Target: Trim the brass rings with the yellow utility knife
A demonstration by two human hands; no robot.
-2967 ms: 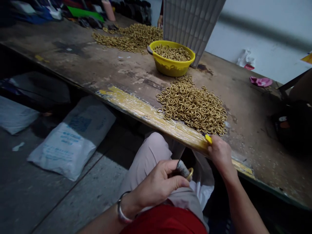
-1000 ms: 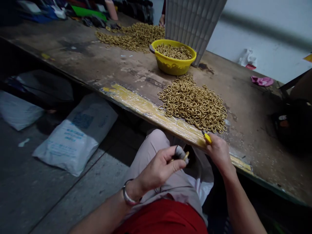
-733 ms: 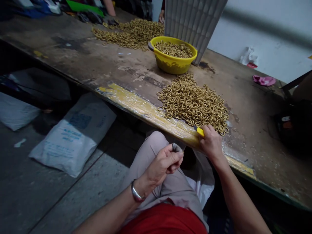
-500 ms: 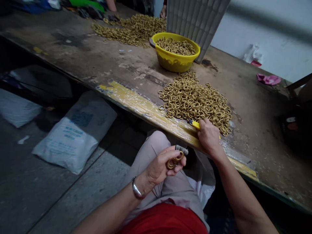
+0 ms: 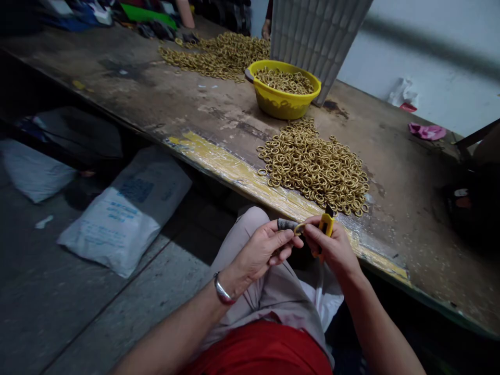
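Note:
Over my lap, my left hand (image 5: pixel 262 249) is closed on a brass-coloured ring (image 5: pixel 298 229), pinching it between thumb and fingers. A grey sleeve (image 5: pixel 286 224) covers its index fingertip. Close beside it, my right hand (image 5: pixel 339 249) grips a yellow utility knife (image 5: pixel 326 225), its dark tip pointing up, and its fingertips meet the ring's right side. Whether other rings sit in the left palm is hidden. Just beyond both hands, a pile of similar rings (image 5: pixel 312 166) lies on the table near its taped edge.
Behind the pile stands a yellow basin (image 5: pixel 281 107) of rings, against a grey ribbed panel (image 5: pixel 316 41). Another ring heap (image 5: pixel 219 54) lies farther back, near another person's hand (image 5: pixel 266 29). White sacks (image 5: pixel 125 213) rest on the floor at left; a pink cloth (image 5: pixel 426 131) lies at right.
My right hand has come back from the pile's edge to my left hand, bringing the utility knife, now turned upward. My left hand has turned and holds the ring nearer its fingertips.

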